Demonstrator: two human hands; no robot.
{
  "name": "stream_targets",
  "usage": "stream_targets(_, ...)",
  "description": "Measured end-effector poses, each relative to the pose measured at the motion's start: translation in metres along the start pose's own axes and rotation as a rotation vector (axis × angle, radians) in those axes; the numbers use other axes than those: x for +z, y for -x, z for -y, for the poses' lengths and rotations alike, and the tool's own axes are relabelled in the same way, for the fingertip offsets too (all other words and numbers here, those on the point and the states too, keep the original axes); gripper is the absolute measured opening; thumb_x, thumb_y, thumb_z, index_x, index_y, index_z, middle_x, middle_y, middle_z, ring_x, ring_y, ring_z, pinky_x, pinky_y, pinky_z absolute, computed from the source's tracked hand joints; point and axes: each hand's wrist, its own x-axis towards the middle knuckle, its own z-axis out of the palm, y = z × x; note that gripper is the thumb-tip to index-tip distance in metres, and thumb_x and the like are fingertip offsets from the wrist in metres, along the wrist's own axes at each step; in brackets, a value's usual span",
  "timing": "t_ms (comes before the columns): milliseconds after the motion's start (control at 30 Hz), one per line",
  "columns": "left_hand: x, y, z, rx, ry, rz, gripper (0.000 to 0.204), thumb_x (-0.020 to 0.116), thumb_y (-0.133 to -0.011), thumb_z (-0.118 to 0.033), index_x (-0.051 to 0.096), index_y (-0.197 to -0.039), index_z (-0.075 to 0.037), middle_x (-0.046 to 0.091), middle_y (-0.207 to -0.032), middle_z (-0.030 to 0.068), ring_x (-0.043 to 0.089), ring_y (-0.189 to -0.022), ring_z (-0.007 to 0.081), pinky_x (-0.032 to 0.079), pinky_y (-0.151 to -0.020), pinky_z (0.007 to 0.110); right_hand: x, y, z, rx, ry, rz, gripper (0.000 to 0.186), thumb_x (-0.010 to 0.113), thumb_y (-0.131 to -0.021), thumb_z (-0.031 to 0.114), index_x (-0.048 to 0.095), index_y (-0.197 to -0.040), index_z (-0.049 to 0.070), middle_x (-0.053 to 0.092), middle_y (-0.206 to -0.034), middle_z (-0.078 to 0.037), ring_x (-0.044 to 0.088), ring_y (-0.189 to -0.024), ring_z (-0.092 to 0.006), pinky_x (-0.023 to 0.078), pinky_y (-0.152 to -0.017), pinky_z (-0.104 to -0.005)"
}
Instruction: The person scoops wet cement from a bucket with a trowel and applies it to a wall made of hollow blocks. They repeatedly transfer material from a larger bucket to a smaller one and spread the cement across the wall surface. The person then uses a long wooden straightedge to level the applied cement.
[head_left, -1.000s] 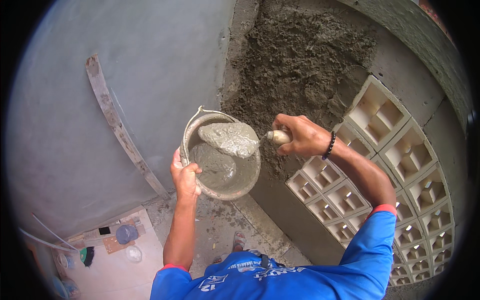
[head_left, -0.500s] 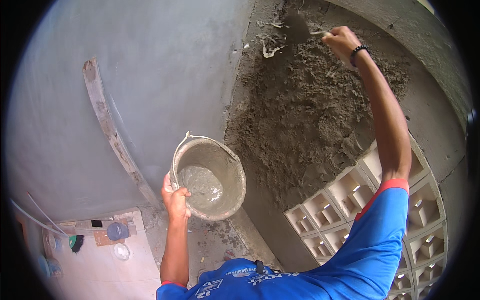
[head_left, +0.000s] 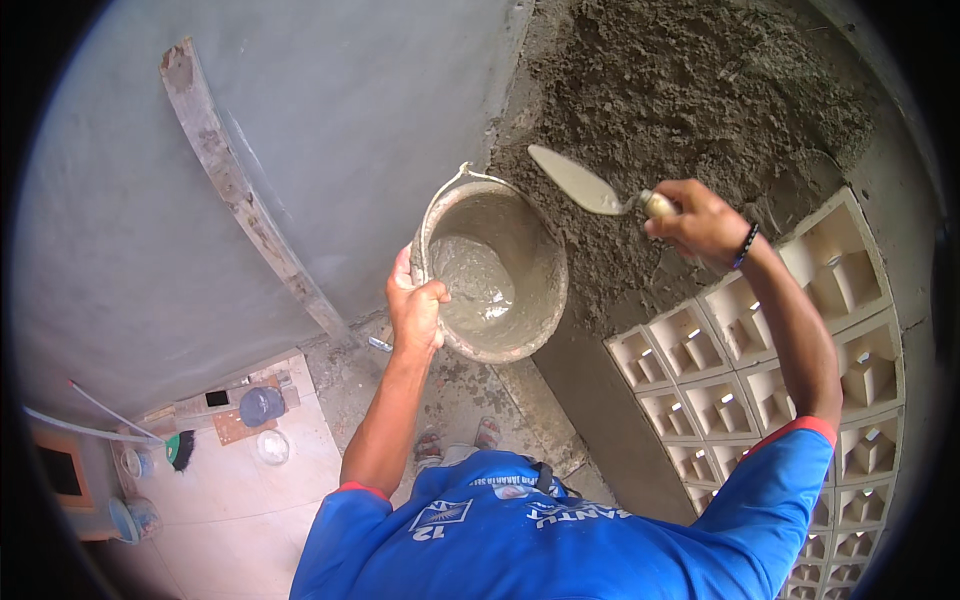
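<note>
My left hand [head_left: 415, 310] grips the rim of a mortar-smeared bucket [head_left: 545, 300] on its left side, thumb over the edge. Wet grey mortar [head_left: 470, 280] lies in the bottom, and the wire handle rests up along the rim. In my right hand [head_left: 705, 222] is a pointing trowel [head_left: 580, 183], its fingers wrapped round the pale handle. The blade points left, above and to the right of the bucket, apart from it. Behind the trowel, rough fresh mortar [head_left: 680, 110] covers part of the wall.
Pale ventilation blocks [head_left: 720, 408] fill the wall at the lower right. A long wooden board [head_left: 245, 200] leans on the smooth grey wall at left. On the tiled floor are a blue-grey tub [head_left: 262, 405], a white container [head_left: 272, 447] and a broom [head_left: 180, 450].
The trowel has come down from the top of the rough mortar toward the bucket, its blade now pointing left. The bucket appears farther right and higher in view.
</note>
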Motion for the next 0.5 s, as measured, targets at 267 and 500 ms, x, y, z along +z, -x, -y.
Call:
stream_targets(267,-0.014,0.017,-0.007,0.124,0.004,0.091,0.074,0.042,-0.061,0.018,0.048,-0.134,0.006,0.058,-0.123,0.0086,0.057,-0.109,0.0148,0.047,-0.086,0.023,0.17,0.016,-0.026,0.175,-0.542,0.355,0.024,0.06,-0.087,0.007,0.053,-0.107,-0.004,0.065,-0.082,-0.016,0.07,-0.07,-0.0258,0.058,-0.06,-0.0385)
stream_targets(500,-0.022,0.021,-0.022,0.12,-0.045,0.138,0.074,0.043,-0.06,0.018,0.049,-0.133,0.007,0.059,-0.123,0.0098,0.057,-0.112,0.0166,0.046,-0.09,0.025,0.221,-0.014,-0.012,-0.295,0.413,-0.044,0.028,0.064,-0.075,0.011,0.057,-0.096,-0.007,0.065,-0.077,-0.029,0.066,-0.079,-0.0443,0.054,-0.07,-0.0497)
